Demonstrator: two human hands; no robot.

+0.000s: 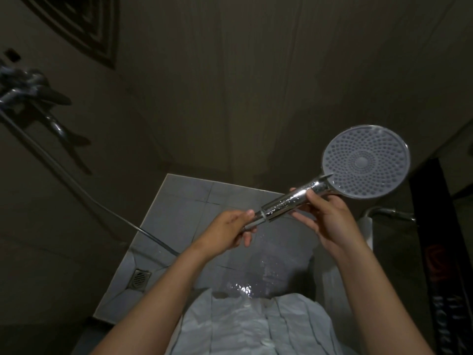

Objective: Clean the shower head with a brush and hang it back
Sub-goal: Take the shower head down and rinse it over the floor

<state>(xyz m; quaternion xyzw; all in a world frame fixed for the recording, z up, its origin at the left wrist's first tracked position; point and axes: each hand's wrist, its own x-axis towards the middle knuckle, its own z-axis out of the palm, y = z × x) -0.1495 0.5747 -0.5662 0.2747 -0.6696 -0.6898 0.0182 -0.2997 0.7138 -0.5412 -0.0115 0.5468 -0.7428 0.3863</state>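
Observation:
A chrome shower head (365, 161) with a round pale nozzle face is held out in front of me, face turned toward the camera, wet with drops. My left hand (225, 234) grips the lower end of its handle where the hose joins. My right hand (330, 219) holds the upper handle just below the round face, thumb on top. The grey hose (76, 185) runs from the handle down to the left and up to the wall tap. No brush is in view.
A chrome wall tap (28, 90) with a spout is at the upper left. Wet grey floor tiles (194, 198) lie below, with a square drain (139, 278) at lower left. A dark panel (440, 252) and a metal bar (391, 213) stand at the right.

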